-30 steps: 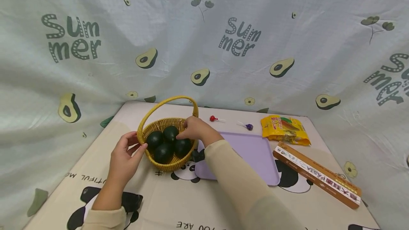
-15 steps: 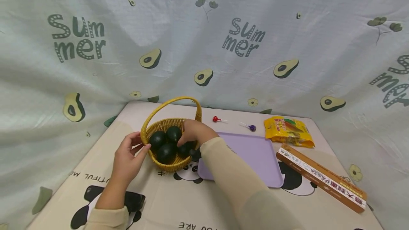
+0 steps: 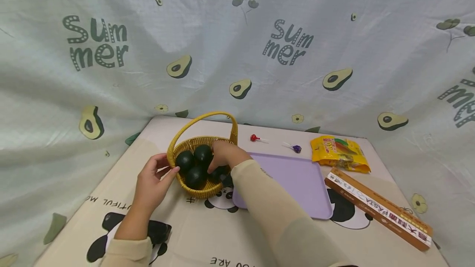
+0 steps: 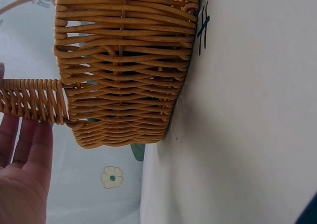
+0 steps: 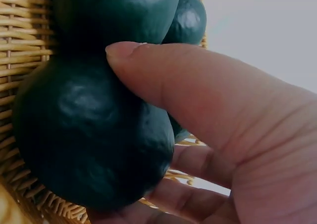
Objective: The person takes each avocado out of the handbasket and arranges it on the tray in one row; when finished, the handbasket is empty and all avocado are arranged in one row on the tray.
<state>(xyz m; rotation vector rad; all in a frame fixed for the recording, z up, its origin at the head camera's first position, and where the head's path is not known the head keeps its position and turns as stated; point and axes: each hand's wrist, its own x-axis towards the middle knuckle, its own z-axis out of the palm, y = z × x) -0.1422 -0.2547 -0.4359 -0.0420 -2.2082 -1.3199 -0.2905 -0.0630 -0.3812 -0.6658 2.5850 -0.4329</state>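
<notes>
A yellow wicker basket (image 3: 203,193) with a tall arched handle stands on the table, several dark green avocados (image 3: 195,177) inside it. My left hand (image 3: 153,185) holds the foot of the handle (image 4: 33,100) at the basket's left side, thumb in front and fingers behind. Reaching in from the right, my right hand (image 3: 227,154) grips the rightmost avocado (image 5: 91,135). In the right wrist view its thumb lies over the top of that fruit and the fingers curl around the far side, partly hidden. The other avocados lie against it.
Right of the basket lies a lilac tray (image 3: 302,184), partly under my right sleeve. Behind it are a red lollipop (image 3: 254,137) and a purple lollipop (image 3: 297,148). A yellow snack bag (image 3: 340,153) and a long pasta box (image 3: 378,209) lie farther right. A printed curtain (image 3: 208,32) hangs behind.
My right hand has sunk lower into the basket, its thumb and fingers closing around the rightmost avocado. My left hand keeps its hold on the handle. The head view has shifted slightly.
</notes>
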